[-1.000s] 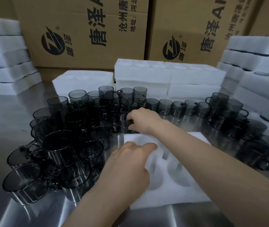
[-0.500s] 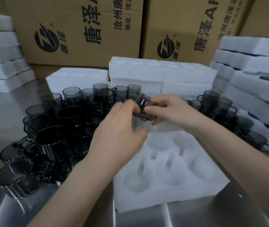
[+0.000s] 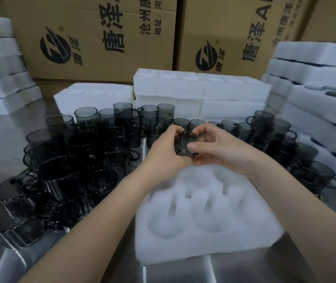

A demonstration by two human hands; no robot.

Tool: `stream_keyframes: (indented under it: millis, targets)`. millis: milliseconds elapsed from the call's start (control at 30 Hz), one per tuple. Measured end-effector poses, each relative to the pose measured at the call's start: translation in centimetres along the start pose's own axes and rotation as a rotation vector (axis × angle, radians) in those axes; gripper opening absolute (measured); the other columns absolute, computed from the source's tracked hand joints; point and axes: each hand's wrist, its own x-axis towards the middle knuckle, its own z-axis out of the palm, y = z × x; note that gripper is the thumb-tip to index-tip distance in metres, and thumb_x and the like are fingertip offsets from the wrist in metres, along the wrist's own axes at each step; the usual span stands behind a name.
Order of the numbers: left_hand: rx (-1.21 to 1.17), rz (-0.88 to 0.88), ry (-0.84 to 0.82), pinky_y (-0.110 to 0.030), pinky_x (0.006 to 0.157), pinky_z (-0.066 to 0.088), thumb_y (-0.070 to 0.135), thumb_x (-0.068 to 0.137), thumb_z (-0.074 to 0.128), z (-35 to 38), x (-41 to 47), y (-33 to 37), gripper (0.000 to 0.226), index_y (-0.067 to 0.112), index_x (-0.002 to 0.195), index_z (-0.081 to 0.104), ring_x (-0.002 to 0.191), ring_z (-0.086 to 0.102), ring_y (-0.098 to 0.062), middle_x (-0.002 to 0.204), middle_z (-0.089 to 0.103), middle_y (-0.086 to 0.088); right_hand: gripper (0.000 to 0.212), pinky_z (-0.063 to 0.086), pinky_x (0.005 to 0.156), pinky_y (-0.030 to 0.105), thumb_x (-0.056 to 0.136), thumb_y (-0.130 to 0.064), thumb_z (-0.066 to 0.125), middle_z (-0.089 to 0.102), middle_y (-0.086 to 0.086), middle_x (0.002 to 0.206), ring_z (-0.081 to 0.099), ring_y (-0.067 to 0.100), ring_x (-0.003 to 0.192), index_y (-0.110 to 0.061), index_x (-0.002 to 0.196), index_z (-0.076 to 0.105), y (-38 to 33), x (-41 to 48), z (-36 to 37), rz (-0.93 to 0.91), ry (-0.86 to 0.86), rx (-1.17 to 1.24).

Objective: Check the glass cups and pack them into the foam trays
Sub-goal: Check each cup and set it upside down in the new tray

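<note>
**A:** Where's the cup (image 3: 184, 145) sitting rn?

**B:** It isn't sitting. It's hanging in the air over the far edge of the foam tray (image 3: 193, 255), w/ both hands on it. The left hand (image 3: 164, 154) is curling round its left side. The right hand (image 3: 220, 151) is pinching the other side, thumb lying across the front. The cup's tilting, but I can't tell exactly which way the mouth's pointing.

**A:** How's it going to handle?

**B:** I'm guessing from looks: thin smoked glass, so light, stiff, slick & easy to chip. The little handle loop is prob the weak spot. I'm thinking fingers on opposite sides of the wall, not hanging it off the loop alone.

**A:** And the landing?

**B:** The tray's soft foam & the pockets I'm seeing aren't holding anything, so it's looking forgiving. I'm worrying more about glass on glass. A pile of cups (image 3: 71, 166) is crowding the bench (image 3: 7, 127) just left of the tray, and a second bunch (image 3: 275, 135) is standing to the right. So I'm figuring straight down into a pocket, no swinging sideways.
</note>
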Motion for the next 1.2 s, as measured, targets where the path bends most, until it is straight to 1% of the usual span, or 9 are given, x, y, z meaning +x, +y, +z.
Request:
stream_keyframes:
  millis: [133,300,567,667,733,900,1033,1133,1200]
  targets:
    - [0.028,0.019,-0.057,-0.026,0.085,0.048,0.009,0.071,0.077,-0.2,0.0,-0.1,0.050,0.020,0.115,0.056,0.096,0.061,-0.014,0.107,0.065,0.003,0.053,0.057,0.060,0.029,0.062,-0.024,0.081,0.065,0.007,0.083,0.065,0.021,0.065,-0.015,0.101,0.048,0.3,0.1,-0.4,0.049,-0.078,0.042]
    - [0.002,-0.029,0.033,-0.030,0.090,0.051,0.018,0.069,0.083,-0.5,-0.1,-0.3,0.050,0.021,0.115,0.062,0.100,0.064,-0.011,0.105,0.069,0.005,0.051,0.049,0.049,0.026,0.061,-0.034,0.080,0.065,0.001,0.080,0.060,0.016,0.058,-0.017,0.103,0.056,0.9,1.0,0.9,-0.065,-0.003,0.057]
    - [0.150,-0.107,0.174,-0.007,0.062,0.041,0.030,0.068,0.081,0.2,-0.2,-0.6,0.037,0.027,0.102,0.066,0.083,0.061,-0.004,0.086,0.066,0.014,0.045,0.052,0.054,0.027,0.066,-0.026,0.076,0.068,-0.003,0.085,0.061,0.012,0.062,-0.010,0.104,0.058,1.7,1.7,1.5,-0.136,-0.038,0.067]
    - [0.146,-0.056,0.177,-0.001,0.061,0.040,0.026,0.067,0.083,0.4,-0.3,-0.5,0.042,0.029,0.104,0.066,0.076,0.056,0.009,0.080,0.062,0.019,0.046,0.050,0.050,0.028,0.061,-0.033,0.078,0.067,-0.008,0.076,0.061,0.009,0.060,-0.013,0.096,0.055,1.7,1.7,1.6,-0.150,0.007,0.063]
    - [0.157,-0.017,0.157,0.001,0.063,0.039,0.024,0.065,0.085,0.5,-0.3,-0.4,0.049,0.029,0.109,0.065,0.078,0.056,0.007,0.086,0.064,0.018,0.052,0.047,0.045,0.027,0.057,-0.043,0.079,0.064,-0.012,0.066,0.059,0.007,0.053,-0.014,0.091,0.053,1.6,1.7,1.8,-0.153,0.085,0.030]
    - [0.066,0.028,0.126,-0.004,0.066,0.042,0.021,0.059,0.089,0.5,-0.1,-0.6,0.051,0.025,0.102,0.062,0.083,0.060,0.003,0.091,0.067,0.016,0.032,0.040,0.040,0.024,0.080,-0.039,0.074,0.061,0.000,0.065,0.053,0.014,0.043,-0.015,0.077,0.052,1.6,2.2,1.6,-0.140,0.229,0.048]
    - [-0.070,0.037,0.105,-0.016,0.082,0.048,0.007,0.059,0.089,0.2,-0.1,-0.5,0.054,0.023,0.102,0.061,0.091,0.064,-0.005,0.094,0.068,0.013,0.029,0.034,0.038,0.022,0.089,-0.033,0.064,0.058,0.012,0.068,0.048,0.019,0.041,-0.020,0.067,0.050,1.6,2.2,1.1,-0.122,0.208,0.199]
    - [-0.192,0.051,0.126,-0.009,0.079,0.046,-0.005,0.061,0.086,-0.2,0.1,-0.5,0.055,0.017,0.105,0.061,0.087,0.062,0.005,0.095,0.068,0.011,0.012,0.040,0.050,0.027,0.085,-0.027,0.061,0.061,0.013,0.080,0.050,0.021,0.053,-0.015,0.086,0.062,1.5,2.2,0.7,-0.106,0.069,0.339]
    - [-0.287,0.026,0.168,-0.016,0.083,0.051,-0.009,0.062,0.084,-0.5,0.1,-0.6,0.055,0.013,0.108,0.063,0.088,0.063,0.004,0.098,0.070,0.006,0.028,0.048,0.056,0.024,0.081,-0.021,0.059,0.064,0.011,0.089,0.056,0.017,0.058,-0.012,0.107,0.065,1.5,2.2,0.4,-0.113,-0.043,0.420]
